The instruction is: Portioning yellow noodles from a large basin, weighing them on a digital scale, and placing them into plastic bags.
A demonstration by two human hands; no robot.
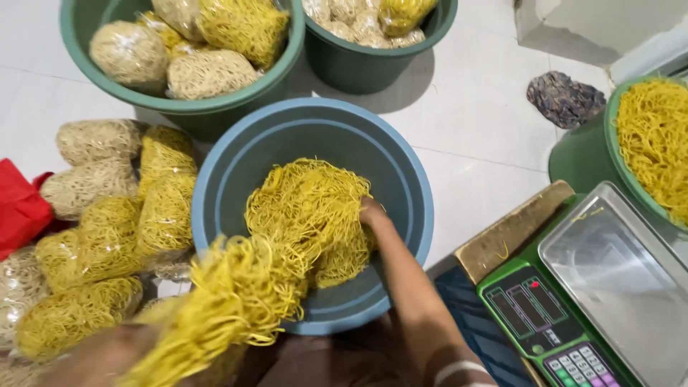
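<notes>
Underfoot, white tiled floor (480, 136) beneath tubs (408, 193).

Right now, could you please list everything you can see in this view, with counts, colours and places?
Blue tub: one, centre, holding loose yellow noodles.
Green tubs: two at top with bagged noodles; a third at right with loose yellow noodles.
Bagged noodle bundles: many, yellow and pale, piled on the floor at left.
Red bag: one, left edge.
Weighing scale: one, green with a steel pan, lower right.
Grey cloth: one, upper right.
Left hand: lifting a noodle bunch.
Right hand: in the blue tub's noodles.
</notes>
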